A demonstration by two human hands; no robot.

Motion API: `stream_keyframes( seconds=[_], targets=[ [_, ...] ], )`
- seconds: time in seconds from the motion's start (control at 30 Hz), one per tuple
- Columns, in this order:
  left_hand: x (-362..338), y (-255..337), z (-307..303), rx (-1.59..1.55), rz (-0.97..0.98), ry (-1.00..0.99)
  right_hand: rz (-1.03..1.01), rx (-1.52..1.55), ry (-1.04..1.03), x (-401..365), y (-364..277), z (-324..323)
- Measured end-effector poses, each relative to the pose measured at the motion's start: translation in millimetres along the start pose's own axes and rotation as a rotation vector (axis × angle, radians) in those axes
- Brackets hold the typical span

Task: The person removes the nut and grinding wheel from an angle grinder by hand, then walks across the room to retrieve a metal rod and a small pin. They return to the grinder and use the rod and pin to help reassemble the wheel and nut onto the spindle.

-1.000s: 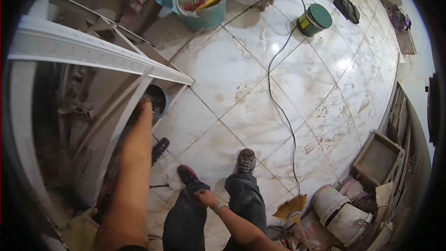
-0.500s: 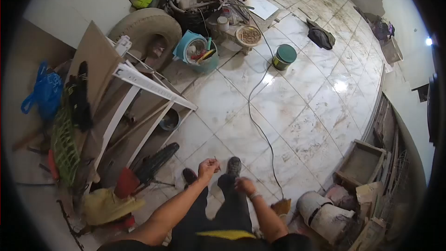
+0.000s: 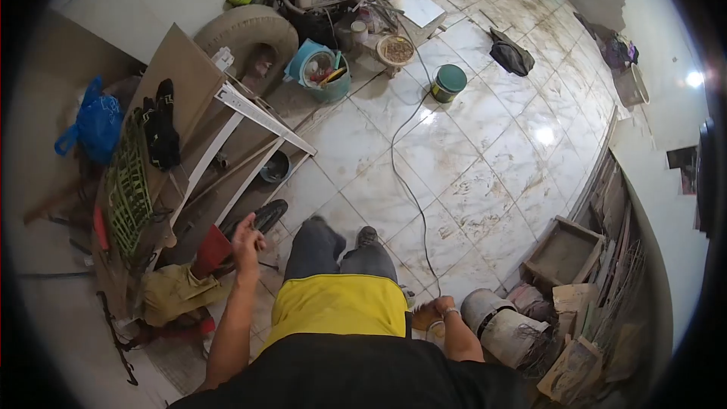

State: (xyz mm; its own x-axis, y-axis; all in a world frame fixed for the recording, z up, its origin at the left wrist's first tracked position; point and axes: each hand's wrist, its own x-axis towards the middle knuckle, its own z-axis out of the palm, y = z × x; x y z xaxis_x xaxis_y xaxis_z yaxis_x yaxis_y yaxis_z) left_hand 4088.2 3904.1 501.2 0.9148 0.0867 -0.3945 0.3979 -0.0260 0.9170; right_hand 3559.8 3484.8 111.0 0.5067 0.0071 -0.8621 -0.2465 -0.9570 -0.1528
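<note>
My left hand (image 3: 246, 244) is raised at my left side, over the dark wheel (image 3: 269, 216) and red piece (image 3: 213, 251) in this view. Its index finger points up and the other fingers curl in; what they hold, if anything, I cannot make out. Low beside my right hip hangs my right hand (image 3: 432, 309), a band (image 3: 452, 310) around its wrist. It overlaps a brown, bristly-looking thing (image 3: 437, 329) on the floor, and its fingers are blurred. My yellow-hemmed shirt (image 3: 341, 307) and dark trousers show between the hands.
A grey cable (image 3: 409, 189) runs over the tiled floor from beside a green-lidded tub (image 3: 449, 83). To my left lean white frame pieces (image 3: 261, 117) and a board. A wooden box (image 3: 564, 251) and a white cylinder (image 3: 511, 333) lie right. Buckets and a tire (image 3: 254, 34) stand ahead.
My hands, close together before me earlier, have moved apart: the left to the left, the right down to my right side. My body has come forward in view and my legs have shifted.
</note>
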Motion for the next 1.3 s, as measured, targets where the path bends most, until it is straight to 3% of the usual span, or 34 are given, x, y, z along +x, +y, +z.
stream_keyframes(
  seconds=[0.07, 0.1, 0.13, 0.2, 0.23, 0.27, 0.33, 0.37, 0.4, 0.47, 0.53, 0.6, 0.7, 0.77, 0.83, 1.0, 1.1, 1.2, 1.23, 1.3],
  targets=[
    [12, 22, 4, -0.011, 0.016, -0.009, -0.02, -0.006, 0.086, -4, -13, -65],
    [20, 26, 6, -0.023, 0.003, -0.038, -0.031, -0.009, 0.126, 8, -7, -68],
    [30, 23, 10, -0.037, -0.011, -0.069, 0.069, 0.396, 0.099, 35, 0, -77],
    [44, -2, 21, -0.058, -0.097, -0.003, 0.482, 1.087, 0.0, 40, -21, -184],
    [51, -24, 23, -0.059, -0.151, 0.016, 0.1, 0.656, 0.193, 69, -4, -197],
    [57, -41, 27, -0.061, -0.206, 0.03, 0.287, 0.654, 0.268, 83, -17, -250],
    [76, -65, 41, -0.047, -0.375, 0.078, 0.201, 0.48, 0.411, 132, -11, -329],
    [89, -85, 46, 0.001, -0.427, 0.087, 0.172, 0.564, 0.528, 148, -20, -389],
    [103, -101, 51, 0.049, -0.477, 0.095, 0.217, 0.593, 0.474, 171, -29, -455],
    [141, -126, 68, 0.133, -0.546, 0.125, 0.18, 0.605, 0.678, 245, -30, -552],
    [177, -142, 79, 0.183, -0.619, 0.161, -0.035, 0.411, 0.949, 343, -17, -637],
    [212, -156, 83, 0.189, -0.691, 0.196, -0.011, 0.323, 0.896, 432, -16, -744],
    [240, -158, 86, 0.249, -0.874, 0.272, -0.089, 0.289, 1.086, 551, -24, -886],
    [246, -149, 87, 0.275, -0.912, 0.232, -0.087, 0.11, 1.092, 621, -17, -953],
    [240, -154, 80, 0.29, -0.957, 0.245, 0.178, 0.132, 0.835, 638, -37, -1017],
    [217, -156, 62, 0.465, -0.905, 0.119, 0.274, 0.108, 0.836, 703, -26, -1061],
    [216, -156, 66, 0.413, -1.022, 0.195, 0.31, 0.061, 0.751, 706, -32, -1078],
    [227, -146, 89, 0.32, -1.213, 0.306, 0.466, 0.152, 0.827, 728, -22, -1072],
    [237, -144, 99, 0.317, -1.245, 0.323, 0.452, 0.099, 0.913, 736, -18, -1068],
    [243, -145, 104, 0.291, -1.218, 0.29, 0.449, 0.12, 0.876, 732, -14, -1070]
  ],
)
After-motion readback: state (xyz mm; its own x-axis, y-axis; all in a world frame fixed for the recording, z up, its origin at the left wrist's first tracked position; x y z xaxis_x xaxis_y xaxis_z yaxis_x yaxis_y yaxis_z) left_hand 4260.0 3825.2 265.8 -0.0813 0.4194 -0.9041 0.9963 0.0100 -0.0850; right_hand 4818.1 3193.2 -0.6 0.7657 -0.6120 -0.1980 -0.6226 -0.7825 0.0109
